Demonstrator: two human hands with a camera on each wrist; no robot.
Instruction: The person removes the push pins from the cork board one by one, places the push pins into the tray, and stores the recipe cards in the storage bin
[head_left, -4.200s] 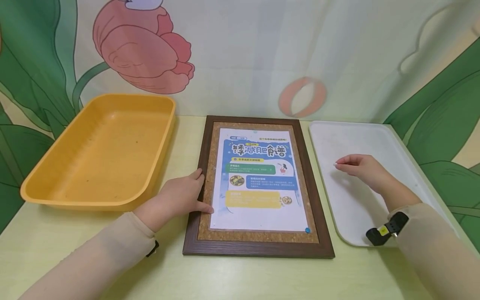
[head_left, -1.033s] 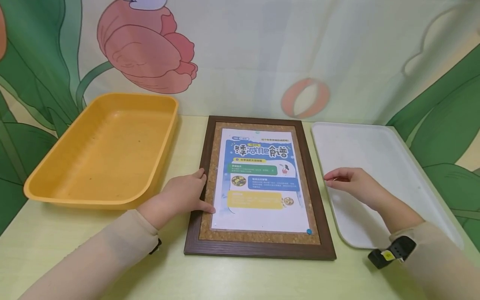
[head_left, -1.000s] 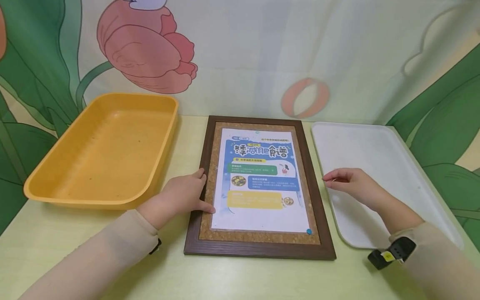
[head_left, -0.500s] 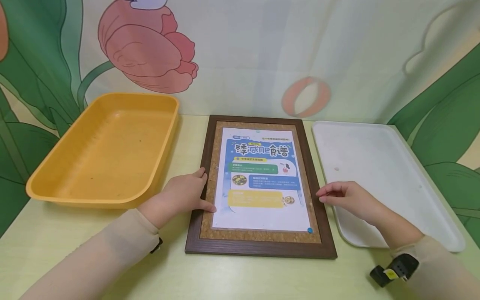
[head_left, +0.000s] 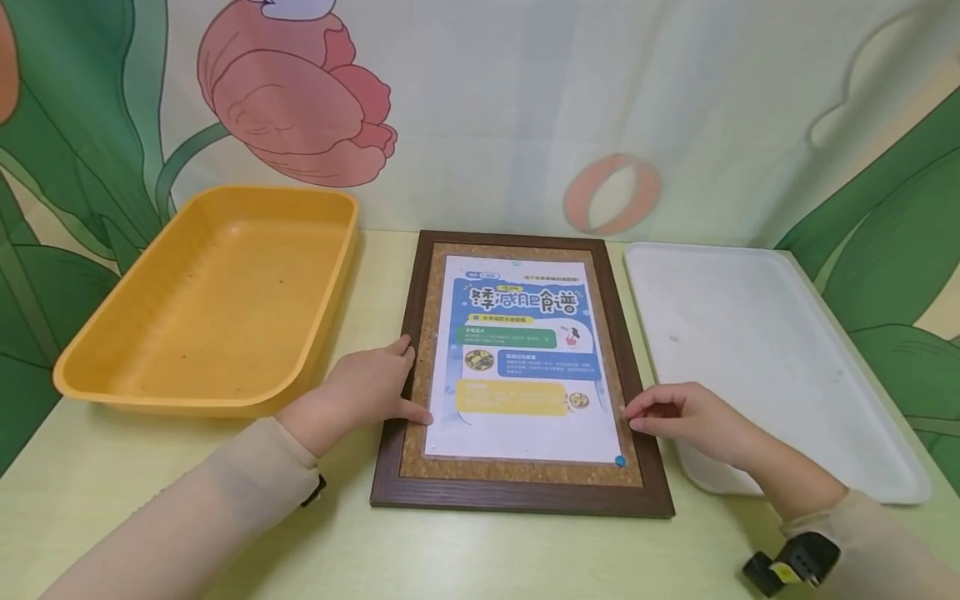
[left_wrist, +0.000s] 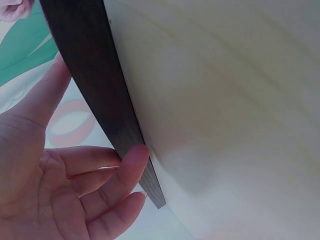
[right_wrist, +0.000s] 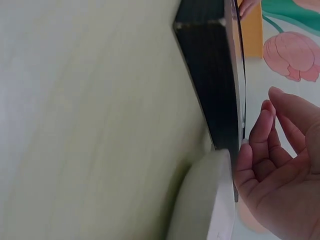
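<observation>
A dark brown framed corkboard [head_left: 517, 496] lies flat on the table, bearing a printed blue and white sheet [head_left: 517, 437]. My left hand [head_left: 360, 387] rests on the frame's left side, its thumb reaching to the paper edge and its other fingers against the outer side, as the left wrist view also shows. At the right border, thumb and index finger of my right hand [head_left: 693, 421] close around a tiny pale push pin [head_left: 622, 410]; the fingertips largely cover it. A blue push pin [head_left: 620, 461] sits at the sheet's lower right corner, a pale green one [head_left: 517, 262] at its top.
On the left stands a deep yellow tray [head_left: 202, 407]. A shallow white tray [head_left: 750, 283] lies right of the board, under my right forearm, with tiny pale specks [head_left: 673, 338] on it. A printed curtain [head_left: 480, 125] hangs behind the table.
My right hand has moved from above the white tray down and left to the board's right border. A pale speck on the tray has come into sight. The left hand stays put.
</observation>
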